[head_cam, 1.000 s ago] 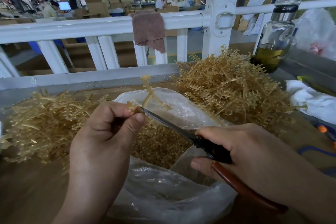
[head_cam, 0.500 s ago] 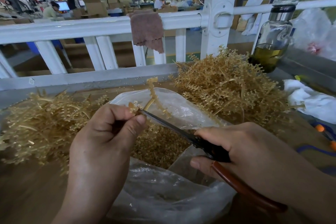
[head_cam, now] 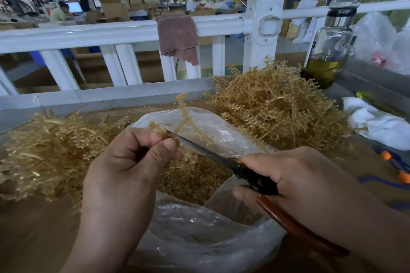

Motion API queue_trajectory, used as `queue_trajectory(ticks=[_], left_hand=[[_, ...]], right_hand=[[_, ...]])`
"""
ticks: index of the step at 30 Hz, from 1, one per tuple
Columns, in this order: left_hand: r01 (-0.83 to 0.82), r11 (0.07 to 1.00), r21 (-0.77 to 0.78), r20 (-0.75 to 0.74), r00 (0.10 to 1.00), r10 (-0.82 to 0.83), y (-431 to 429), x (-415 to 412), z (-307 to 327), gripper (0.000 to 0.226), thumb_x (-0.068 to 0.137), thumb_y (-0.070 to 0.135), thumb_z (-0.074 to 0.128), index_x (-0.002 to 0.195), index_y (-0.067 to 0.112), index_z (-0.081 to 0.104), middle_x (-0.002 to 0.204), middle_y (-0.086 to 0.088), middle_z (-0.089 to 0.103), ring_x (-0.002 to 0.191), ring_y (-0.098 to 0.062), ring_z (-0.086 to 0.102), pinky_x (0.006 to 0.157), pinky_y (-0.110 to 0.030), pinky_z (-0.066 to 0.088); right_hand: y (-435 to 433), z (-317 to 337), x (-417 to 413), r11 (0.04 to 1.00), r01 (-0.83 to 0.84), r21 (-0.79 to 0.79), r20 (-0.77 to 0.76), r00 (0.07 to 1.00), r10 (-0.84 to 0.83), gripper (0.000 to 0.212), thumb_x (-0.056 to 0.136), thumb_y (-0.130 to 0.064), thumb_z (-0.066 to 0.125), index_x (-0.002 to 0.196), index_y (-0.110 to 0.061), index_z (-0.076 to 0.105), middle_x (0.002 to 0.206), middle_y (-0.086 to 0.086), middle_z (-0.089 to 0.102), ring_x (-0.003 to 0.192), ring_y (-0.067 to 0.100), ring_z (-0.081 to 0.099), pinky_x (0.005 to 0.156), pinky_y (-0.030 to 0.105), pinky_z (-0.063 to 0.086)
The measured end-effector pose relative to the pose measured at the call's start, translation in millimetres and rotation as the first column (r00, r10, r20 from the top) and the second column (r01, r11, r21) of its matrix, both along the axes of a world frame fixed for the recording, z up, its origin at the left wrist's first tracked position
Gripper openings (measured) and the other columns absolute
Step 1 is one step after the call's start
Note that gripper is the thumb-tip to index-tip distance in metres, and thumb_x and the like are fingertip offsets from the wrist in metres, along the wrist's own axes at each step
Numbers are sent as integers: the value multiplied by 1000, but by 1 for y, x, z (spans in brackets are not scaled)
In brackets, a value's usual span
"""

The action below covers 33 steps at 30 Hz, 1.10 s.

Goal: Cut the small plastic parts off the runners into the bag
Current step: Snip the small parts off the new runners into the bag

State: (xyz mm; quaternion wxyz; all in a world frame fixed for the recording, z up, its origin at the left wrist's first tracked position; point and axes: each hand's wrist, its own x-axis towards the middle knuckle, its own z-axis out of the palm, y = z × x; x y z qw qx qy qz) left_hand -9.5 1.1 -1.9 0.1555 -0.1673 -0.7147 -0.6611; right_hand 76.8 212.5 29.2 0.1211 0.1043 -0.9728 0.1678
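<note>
The left hand (head_cam: 124, 168) pinches a branched runner (head_cam: 186, 121) between thumb and curled forefinger. The right hand (head_cam: 299, 179) is wrapped round the handles of the scissors (head_cam: 206, 150), whose dark tip lies against the runner just beside the left thumb. Runner and blades sit over the open mouth of the clear plastic bag (head_cam: 199, 239), which holds a heap of cut parts (head_cam: 193, 179).

To cut well, I would lay the blade flush along the stem so each part comes away clean, keep the work low over the bag so parts drop in rather than fly out, and mind the thumb (it is very close to the edge).

The runner is amber, slightly translucent plastic: a thin stem lined with tiny nubs, probably springy. The bag is thin, crinkled film. The scissors have slim blades and a glossy reddish-brown handle. Tangled runner piles lie to the left (head_cam: 44, 146) and far right (head_cam: 277, 108).
</note>
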Motion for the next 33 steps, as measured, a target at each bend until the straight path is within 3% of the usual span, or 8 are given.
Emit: queue_trajectory(ticks=[5, 10, 13, 20, 24, 30, 33], left_hand=[[36, 995, 93, 46, 998, -41, 1, -1, 1, 8, 72, 34, 73, 72, 27, 68, 76, -1, 76, 75, -18, 76, 66, -21, 58], [66, 989, 134, 47, 996, -73, 4, 1, 1, 15, 85, 34, 66, 72, 25, 65, 77, -7, 76, 73, -21, 76, 64, -21, 58], [99, 978, 183, 81, 990, -116, 2, -2, 0, 17, 91, 31, 69, 74, 27, 67, 81, -11, 76, 79, -25, 76, 66, -26, 60], [153, 939, 307, 142, 969, -204, 1, -4, 3, 12, 73, 32, 75, 72, 23, 67, 82, -9, 74, 80, -20, 74, 69, -24, 58], [151, 951, 271, 128, 973, -191, 3, -3, 2, 12, 76, 30, 72, 78, 19, 67, 80, -15, 74, 78, -23, 73, 71, -26, 60], [142, 969, 201, 94, 982, -163, 5, -3, 1, 15, 75, 38, 71, 77, 24, 68, 79, -9, 75, 80, -22, 75, 72, -23, 59], [151, 966, 209, 87, 981, -172, 6, -2, 0, 11, 75, 35, 71, 77, 24, 69, 78, -10, 74, 78, -21, 74, 71, -23, 58]], right_hand=[[-1, -5, -1, 1000, 10, -27, -2, 1000, -10, 40, 83, -67, 38, 78, -31, 57, 56, -18, 47, 57, 2, 52, 53, 17, 38], [-2, -10, -4, 999, 16, -28, 16, 1000, -15, 50, 79, -73, 35, 91, -33, 62, 63, -20, 52, 74, 2, 56, 63, 15, 42], [-2, -11, -4, 999, 26, -46, 30, 999, -25, 48, 79, -75, 39, 94, -35, 61, 64, -19, 54, 71, 0, 57, 61, 15, 43], [-5, -8, -3, 998, 66, 12, 5, 998, -66, 51, 76, -78, 35, 98, -38, 57, 68, -20, 55, 69, 2, 56, 53, 19, 40], [-5, -7, -3, 998, 69, 4, 12, 998, -69, 46, 77, -79, 35, 92, -39, 53, 66, -21, 51, 69, 1, 54, 52, 17, 35], [-3, -6, -2, 999, 46, -15, 24, 999, -46, 32, 79, -76, 40, 86, -46, 43, 65, -22, 48, 67, 0, 53, 53, 17, 37], [-1, -6, -2, 999, 40, -29, 11, 999, -40, 38, 79, -76, 39, 90, -41, 50, 65, -22, 50, 68, 1, 54, 56, 17, 40]])
